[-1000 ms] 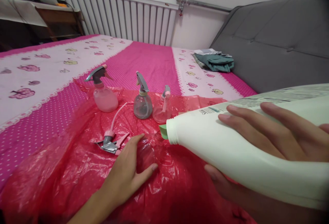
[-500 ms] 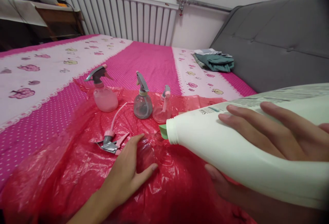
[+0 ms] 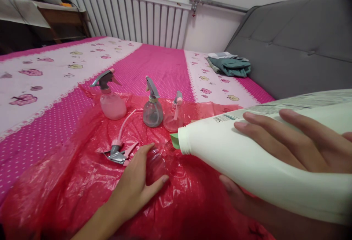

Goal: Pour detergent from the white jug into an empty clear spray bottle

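My left hand is wrapped round a clear, headless spray bottle, tilted with its mouth to the right. My right hand grips a large white detergent bottle, tipped so that its green spout is at the mouth of the clear bottle. No stream of liquid can be made out. Left of my left hand lies a loose grey and pink spray head with its tube. Behind stand a pink-filled spray bottle, a grey spray bottle and a small pink-trigger spray bottle.
A crumpled red plastic sheet lies under the bottles on the pink patterned bedspread. Folded clothes rest near the grey headboard. A white radiator and a desk stand beyond the bed.
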A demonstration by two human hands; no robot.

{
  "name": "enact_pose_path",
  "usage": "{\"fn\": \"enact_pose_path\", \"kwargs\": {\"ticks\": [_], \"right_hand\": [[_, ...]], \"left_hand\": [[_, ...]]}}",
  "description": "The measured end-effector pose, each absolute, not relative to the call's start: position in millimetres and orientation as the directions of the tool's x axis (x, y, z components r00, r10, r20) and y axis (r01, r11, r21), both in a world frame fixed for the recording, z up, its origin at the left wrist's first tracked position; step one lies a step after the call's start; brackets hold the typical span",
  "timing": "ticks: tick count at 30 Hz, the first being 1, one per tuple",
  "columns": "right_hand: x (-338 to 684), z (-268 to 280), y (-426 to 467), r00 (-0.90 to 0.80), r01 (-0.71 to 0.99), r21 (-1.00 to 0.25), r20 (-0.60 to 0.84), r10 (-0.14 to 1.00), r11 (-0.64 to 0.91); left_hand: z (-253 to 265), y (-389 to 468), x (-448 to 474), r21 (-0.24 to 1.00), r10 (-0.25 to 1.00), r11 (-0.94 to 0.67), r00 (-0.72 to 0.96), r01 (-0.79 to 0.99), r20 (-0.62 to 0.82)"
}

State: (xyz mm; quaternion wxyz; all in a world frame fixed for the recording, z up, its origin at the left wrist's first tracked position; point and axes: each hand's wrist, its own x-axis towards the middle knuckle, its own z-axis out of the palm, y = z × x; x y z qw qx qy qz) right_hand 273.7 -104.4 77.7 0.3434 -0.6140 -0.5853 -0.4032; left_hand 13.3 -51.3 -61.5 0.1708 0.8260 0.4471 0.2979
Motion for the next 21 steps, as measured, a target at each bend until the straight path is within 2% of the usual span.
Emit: {"fn": "enact_pose_path", "kwargs": {"ticks": [7, 14, 21], "right_hand": [[272.0, 77.1, -104.3, 0.020, 0.995, 0.022, 0.909, 0.416, -0.095], [280.8, 69.3, -117.9, -0.130, 0.986, 0.163, 0.841, 0.525, -0.017], [279.3, 68.7, -117.5, -0.103, 0.988, 0.146, 0.845, 0.525, -0.042]], "left_hand": [[-60.8, -52.2, 13.2, 0.526, 0.833, -0.554, 0.436, 0.645, 0.341], [-61.4, -51.8, 13.8, 0.539, 0.838, -0.546, 0.423, 0.641, 0.345], [-63.0, -51.5, 12.9, 0.547, 0.839, -0.543, 0.423, 0.636, 0.341]]}}
